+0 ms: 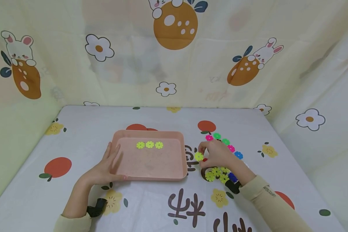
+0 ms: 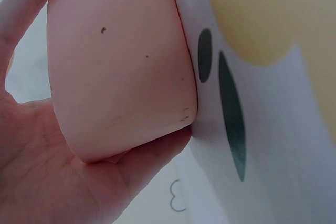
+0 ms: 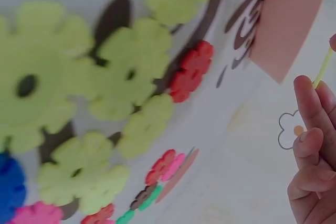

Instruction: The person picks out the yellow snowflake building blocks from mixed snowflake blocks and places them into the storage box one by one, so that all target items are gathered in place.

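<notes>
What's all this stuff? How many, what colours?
Tray: 1, pink, on tablecloth
Tablecloth: 1, printed white, under tray
Lined-up flower pieces: 3, yellow, inside tray
Held piece: 1, yellow, in right hand
Pile pieces: several, yellow, right of tray
Other pieces: several, pink, green, red, blue, around right hand
Cloth walls: count unclear, pale, printed, around tablecloth
Wrist gadgets: 2, black, one per wrist
Sleeves: 2, beige, near the bottom
Left hand: 1, bare, touching tray edge
Right hand: 1, bare, right of tray

Curtained tabletop booth [image 1: 191, 96], rabbit-print curtains [image 1: 127, 77] on three sides, fruit-print tablecloth [image 1: 90, 141]
</notes>
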Tool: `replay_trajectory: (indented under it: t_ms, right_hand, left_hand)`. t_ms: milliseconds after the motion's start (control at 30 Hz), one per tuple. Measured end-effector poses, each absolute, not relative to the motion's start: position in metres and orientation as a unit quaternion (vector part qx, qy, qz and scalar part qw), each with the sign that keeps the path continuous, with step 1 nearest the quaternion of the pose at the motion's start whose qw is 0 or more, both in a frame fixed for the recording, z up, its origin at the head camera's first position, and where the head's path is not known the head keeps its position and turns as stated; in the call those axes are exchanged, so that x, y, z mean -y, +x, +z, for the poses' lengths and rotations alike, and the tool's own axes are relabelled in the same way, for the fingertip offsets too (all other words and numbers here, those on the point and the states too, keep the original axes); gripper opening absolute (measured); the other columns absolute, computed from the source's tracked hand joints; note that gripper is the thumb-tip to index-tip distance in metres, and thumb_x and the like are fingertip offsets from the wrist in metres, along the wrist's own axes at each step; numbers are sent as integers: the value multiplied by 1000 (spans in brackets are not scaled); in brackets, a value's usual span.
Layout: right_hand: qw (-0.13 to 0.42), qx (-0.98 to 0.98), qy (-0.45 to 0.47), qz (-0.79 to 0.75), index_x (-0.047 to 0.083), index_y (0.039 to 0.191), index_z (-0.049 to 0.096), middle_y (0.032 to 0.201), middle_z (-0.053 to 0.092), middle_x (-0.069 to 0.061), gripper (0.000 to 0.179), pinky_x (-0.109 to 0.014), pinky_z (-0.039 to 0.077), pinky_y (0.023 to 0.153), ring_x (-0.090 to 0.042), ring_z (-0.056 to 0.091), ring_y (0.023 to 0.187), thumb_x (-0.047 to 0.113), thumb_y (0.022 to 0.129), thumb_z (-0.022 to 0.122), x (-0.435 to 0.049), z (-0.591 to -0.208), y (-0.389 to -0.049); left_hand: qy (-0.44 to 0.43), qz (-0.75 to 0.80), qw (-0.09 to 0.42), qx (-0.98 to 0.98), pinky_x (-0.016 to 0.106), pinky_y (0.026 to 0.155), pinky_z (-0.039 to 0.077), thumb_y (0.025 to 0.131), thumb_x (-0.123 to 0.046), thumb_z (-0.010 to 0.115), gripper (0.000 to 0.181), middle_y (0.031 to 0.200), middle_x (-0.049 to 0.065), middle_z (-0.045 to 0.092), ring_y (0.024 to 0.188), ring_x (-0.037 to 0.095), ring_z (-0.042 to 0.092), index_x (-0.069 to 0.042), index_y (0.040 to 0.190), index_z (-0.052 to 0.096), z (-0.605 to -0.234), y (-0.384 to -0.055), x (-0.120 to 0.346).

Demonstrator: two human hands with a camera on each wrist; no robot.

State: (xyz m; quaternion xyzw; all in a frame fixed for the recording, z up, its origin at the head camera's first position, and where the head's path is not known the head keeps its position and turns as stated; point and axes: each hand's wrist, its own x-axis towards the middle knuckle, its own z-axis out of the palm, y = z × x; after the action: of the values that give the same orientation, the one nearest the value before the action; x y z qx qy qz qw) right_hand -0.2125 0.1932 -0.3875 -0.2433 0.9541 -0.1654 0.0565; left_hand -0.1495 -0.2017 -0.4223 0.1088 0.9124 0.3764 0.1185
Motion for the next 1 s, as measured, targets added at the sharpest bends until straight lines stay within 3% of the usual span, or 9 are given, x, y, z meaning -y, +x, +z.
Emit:
replay_trajectory:
  t_ms: [333, 500, 700, 1000]
  right_hand:
    - [67, -948, -242, -195, 16, 84, 62, 79, 61, 0, 27, -26, 41, 48, -13, 48, 62, 26, 63, 77, -173, -378, -225]
    - [56, -943, -255, -205, 16, 82, 61, 76, 61, 4, 27, -25, 40, 48, -11, 48, 57, 29, 64, 77, -162, -382, -235]
    - [62, -935, -266, -226, 16, 80, 61, 75, 59, 7, 33, -26, 43, 51, -12, 49, 63, 37, 64, 80, -146, -387, -247]
    - [83, -930, -266, -241, 13, 78, 61, 70, 60, 3, 30, -24, 46, 55, -11, 53, 63, 31, 64, 80, -124, -398, -259]
  left_hand:
    - [110, 377, 116, -912, 67, 95, 21, 64, -46, 79, 119, 148, 17, -20, 133, 48, -1, -14, 148, 1, -423, -150, 202]
    - [109, 378, 116, -912, 67, 95, 21, 64, -47, 79, 119, 149, 18, -20, 133, 48, -1, -14, 148, 1, -423, -150, 202]
    - [108, 377, 120, -912, 66, 96, 21, 65, -47, 78, 118, 149, 16, -22, 133, 48, -1, -14, 148, 1, -422, -149, 203]
    - [109, 377, 121, -912, 67, 95, 21, 65, -47, 78, 118, 148, 17, -21, 133, 48, -2, -12, 148, 2, -422, -150, 203]
